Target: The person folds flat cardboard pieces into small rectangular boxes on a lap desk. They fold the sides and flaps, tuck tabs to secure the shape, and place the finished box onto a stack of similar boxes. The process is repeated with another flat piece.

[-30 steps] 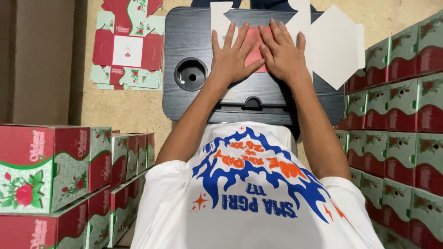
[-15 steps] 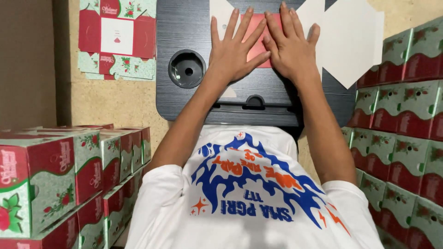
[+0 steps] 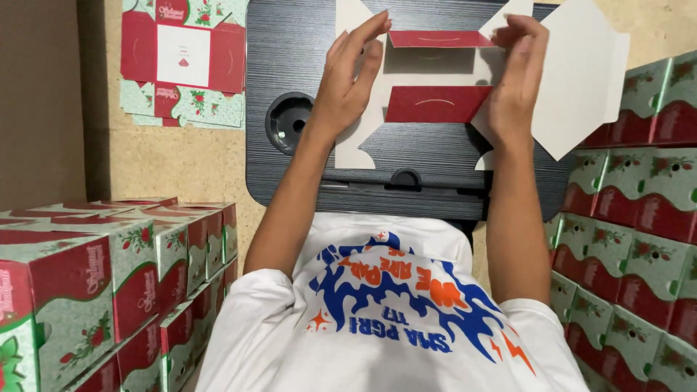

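- Since the earlier frames, both hands have been lifted from a flat press on the carton blank [image 3: 435, 104]; its two red panels, then covered by the palms, are now exposed, and one has been raised upright.
- Nearest the camera, a white printed shirt [image 3: 392, 312] fills the lower centre, with both forearms extended away from it.
- Stacks of assembled red-and-green boxes are seen at the left [image 3: 109, 283] and at the right [image 3: 632, 239], close beside the person.
- A dark wood-grain lap desk [image 3: 290, 51] is placed beyond the shirt, on a tan floor; a round recessed cup holder [image 3: 289, 122] is set into its left part.
- The carton blank is laid on the desk between the hands, white inner side up, with a large white flap [image 3: 581, 80] projecting past the desk's right edge.
- The left hand [image 3: 348, 80] is held open, fingers extended and slightly curved; its fingertips are in contact with the left end of the raised red panel [image 3: 435, 38]. Nothing is clasped.
- The right hand [image 3: 515, 72] is held on edge, fingers curled over the right end of the same panel; whether the panel is pinched cannot be told.
- Farthest left, a flat unfolded printed blank [image 3: 181, 62] is laid on the floor, well apart from the hands.
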